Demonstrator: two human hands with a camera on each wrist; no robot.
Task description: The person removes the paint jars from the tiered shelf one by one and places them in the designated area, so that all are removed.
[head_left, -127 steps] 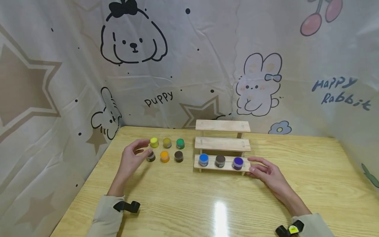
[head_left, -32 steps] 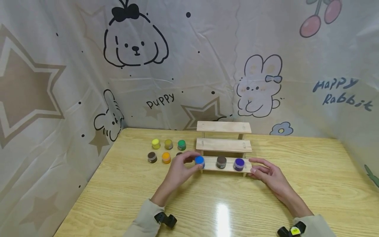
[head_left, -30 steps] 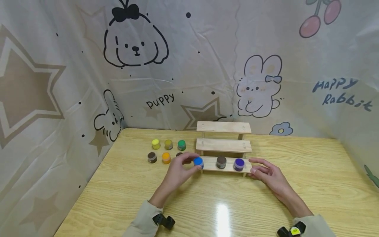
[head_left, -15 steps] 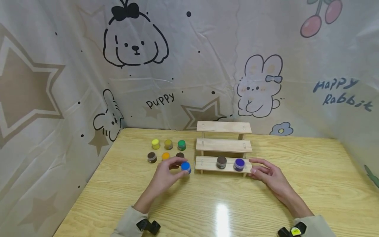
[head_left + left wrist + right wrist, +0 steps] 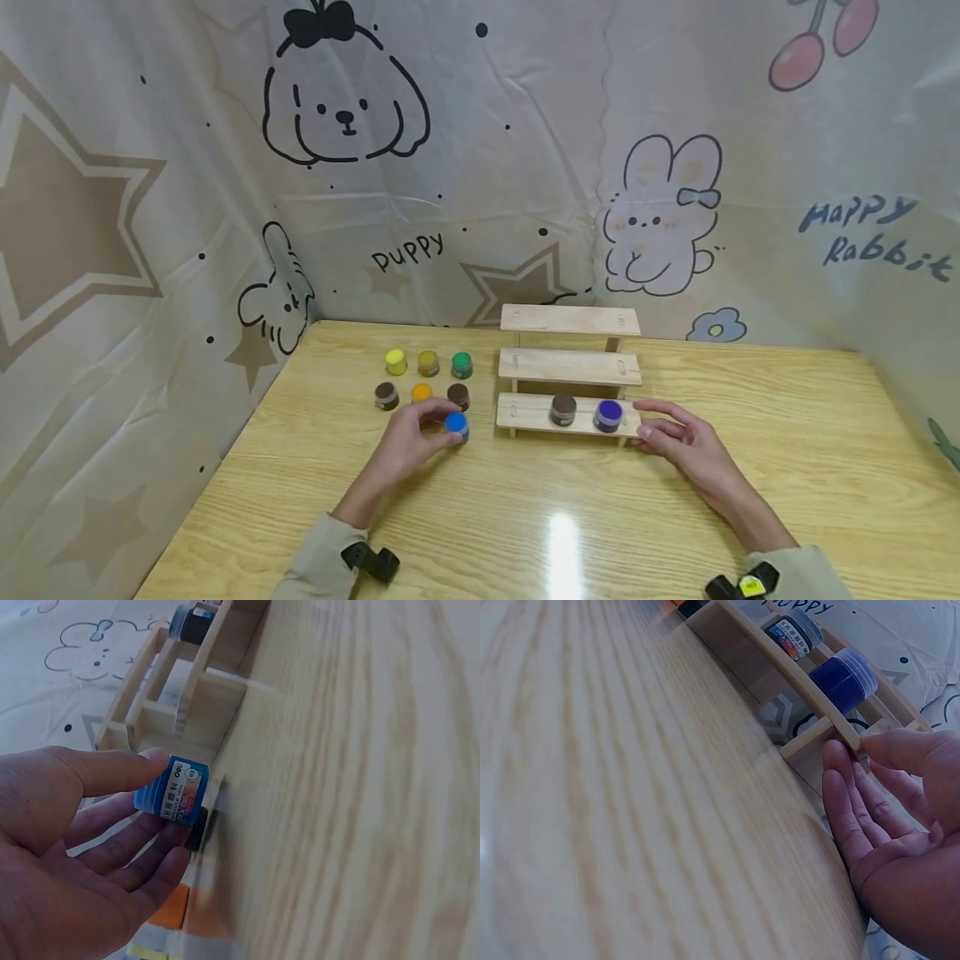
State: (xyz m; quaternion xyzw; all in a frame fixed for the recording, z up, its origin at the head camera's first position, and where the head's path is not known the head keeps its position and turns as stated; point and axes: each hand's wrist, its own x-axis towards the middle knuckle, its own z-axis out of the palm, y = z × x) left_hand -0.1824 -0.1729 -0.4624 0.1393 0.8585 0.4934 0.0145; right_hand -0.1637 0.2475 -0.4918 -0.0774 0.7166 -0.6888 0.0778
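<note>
A blue jar [image 5: 457, 423] is gripped between thumb and fingers of the left hand [image 5: 408, 437], having just been carried off the bottom step [image 5: 528, 412] of a wooden stand [image 5: 570, 367]. It is held beside the stand, just in front of a dark jar [image 5: 458, 396]; whether the bench [image 5: 495, 500] is touched cannot be told. The stand's right end is pinched by the right hand [image 5: 686, 442], as was seen seconds ago. Only a brown jar [image 5: 563, 408] and a purple jar [image 5: 609, 415] are now borne by that step, so the shifting of jars can be judged part done. Beyond the left hand, a yellow jar [image 5: 396, 362], a green jar [image 5: 462, 365] and an orange jar [image 5: 422, 391] are also seen among two rows.
</note>
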